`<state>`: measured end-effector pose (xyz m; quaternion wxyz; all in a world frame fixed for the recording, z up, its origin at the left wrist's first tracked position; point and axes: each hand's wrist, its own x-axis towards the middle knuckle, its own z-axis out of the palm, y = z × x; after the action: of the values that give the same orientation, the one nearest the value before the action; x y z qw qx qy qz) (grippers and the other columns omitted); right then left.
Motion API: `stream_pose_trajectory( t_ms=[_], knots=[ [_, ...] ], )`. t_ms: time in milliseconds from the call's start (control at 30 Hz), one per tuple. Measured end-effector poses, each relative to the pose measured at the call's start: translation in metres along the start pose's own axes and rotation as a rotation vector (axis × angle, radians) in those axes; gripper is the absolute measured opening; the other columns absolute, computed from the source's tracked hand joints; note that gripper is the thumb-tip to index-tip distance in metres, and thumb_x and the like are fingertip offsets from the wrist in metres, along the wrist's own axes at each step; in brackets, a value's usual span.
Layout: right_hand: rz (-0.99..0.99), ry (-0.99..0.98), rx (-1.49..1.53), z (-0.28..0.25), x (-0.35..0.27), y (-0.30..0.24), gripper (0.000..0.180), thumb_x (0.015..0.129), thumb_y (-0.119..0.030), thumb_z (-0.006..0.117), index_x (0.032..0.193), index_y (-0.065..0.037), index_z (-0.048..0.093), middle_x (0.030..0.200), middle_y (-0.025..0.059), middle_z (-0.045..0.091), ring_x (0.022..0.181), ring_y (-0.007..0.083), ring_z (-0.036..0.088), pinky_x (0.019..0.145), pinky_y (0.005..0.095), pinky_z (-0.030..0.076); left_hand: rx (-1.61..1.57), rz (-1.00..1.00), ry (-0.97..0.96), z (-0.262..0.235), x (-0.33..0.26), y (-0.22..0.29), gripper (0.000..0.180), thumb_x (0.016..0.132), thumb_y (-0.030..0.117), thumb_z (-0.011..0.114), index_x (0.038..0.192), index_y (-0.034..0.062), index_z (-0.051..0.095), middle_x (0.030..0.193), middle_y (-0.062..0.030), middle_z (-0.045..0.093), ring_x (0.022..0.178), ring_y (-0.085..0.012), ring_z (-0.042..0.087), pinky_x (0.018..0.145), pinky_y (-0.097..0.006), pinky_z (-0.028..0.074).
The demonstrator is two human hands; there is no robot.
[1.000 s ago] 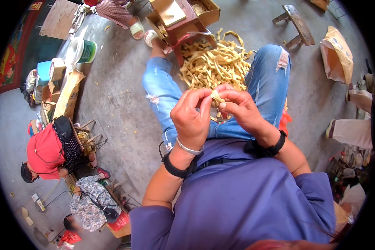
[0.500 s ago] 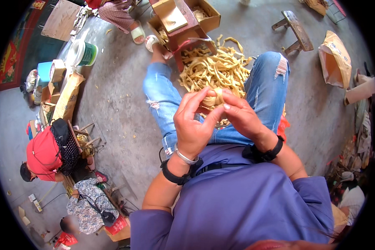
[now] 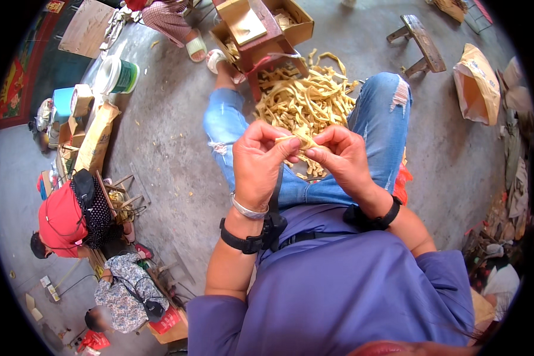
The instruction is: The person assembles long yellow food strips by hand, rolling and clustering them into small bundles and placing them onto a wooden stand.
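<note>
Above my lap, my left hand (image 3: 257, 159) pinches one side of a soft yellowish-tan strip (image 3: 303, 140) between thumb and fingers. My right hand (image 3: 345, 155) grips the other side, thumb against index finger. The strip looks bunched or folded between the two hands; its material is hard to make out. Just beyond them, a tangled pile of similar tan strips (image 3: 305, 98) lies on the floor between my knees.
A dark red wooden stand (image 3: 268, 50) with cardboard boxes rises behind the pile. A small wooden bench (image 3: 420, 44) and an open paper sack (image 3: 476, 86) are at far right. Leftward stand a white-green bucket (image 3: 117, 75) and a person in red (image 3: 58, 218); other people sit nearby.
My hands have come slightly lower and my left wrist has turned. The strip, rounded between my fingers before, now looks flatter and drawn out between both pinches.
</note>
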<state>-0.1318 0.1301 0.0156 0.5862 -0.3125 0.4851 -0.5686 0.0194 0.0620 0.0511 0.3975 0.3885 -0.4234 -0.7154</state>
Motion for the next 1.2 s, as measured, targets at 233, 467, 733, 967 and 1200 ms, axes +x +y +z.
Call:
stream_pose_trajectory(
  t_ms=[233,467,733,967,1200],
  knots=[
    [-0.045,0.077,-0.074,-0.001,0.0,-0.004,0.017,0.08,-0.013,0.073,0.084,0.0,0.062,0.076,-0.0003,0.062,0.069,0.0035,0.054,0.06,0.0193,0.044,0.026,-0.018,-0.122,-0.007,0.008,0.003,0.014,0.08,-0.002,0.068,0.082,0.0018,0.054,0.081,-0.0087,0.061,0.066,-0.0122,0.058,0.059,-0.024,0.05],
    [-0.132,0.129,-0.334,-0.008,0.001,0.008,0.017,0.08,-0.014,0.072,0.079,-0.002,0.062,0.064,-0.0033,0.056,0.059,0.0021,0.046,0.049,0.0207,0.037,0.001,-0.067,-0.106,-0.009,0.01,-0.009,0.011,0.082,0.0,0.065,0.084,0.0027,0.055,0.082,-0.0079,0.06,0.066,-0.0123,0.058,0.059,-0.026,0.05],
    [-0.164,0.144,-0.283,0.004,-0.007,0.0,0.012,0.081,-0.01,0.07,0.08,-0.001,0.061,0.063,-0.0007,0.058,0.057,0.0054,0.054,0.049,0.0225,0.041,-0.224,-0.2,-0.044,-0.005,0.004,-0.009,0.015,0.08,0.001,0.068,0.092,0.0009,0.058,0.085,-0.0074,0.062,0.066,-0.0122,0.059,0.052,-0.023,0.049],
    [-0.405,0.084,-0.664,-0.001,-0.01,0.002,0.012,0.079,-0.009,0.071,0.082,-0.002,0.062,0.065,0.0085,0.06,0.053,0.0144,0.058,0.05,0.0257,0.044,-0.11,-0.225,-0.078,-0.01,0.002,-0.012,0.023,0.076,-0.001,0.071,0.097,-0.0026,0.061,0.08,-0.006,0.064,0.061,-0.0115,0.059,0.05,-0.021,0.048],
    [0.062,-0.336,-0.104,-0.013,0.018,-0.006,0.022,0.089,-0.02,0.062,0.097,0.0,0.064,0.077,0.0025,0.065,0.069,0.008,0.059,0.063,0.0239,0.047,-0.01,-0.142,-0.163,-0.01,0.011,-0.008,0.023,0.076,-0.003,0.07,0.098,-0.003,0.062,0.081,-0.0075,0.065,0.059,-0.0109,0.06,0.05,-0.022,0.049]
  ],
)
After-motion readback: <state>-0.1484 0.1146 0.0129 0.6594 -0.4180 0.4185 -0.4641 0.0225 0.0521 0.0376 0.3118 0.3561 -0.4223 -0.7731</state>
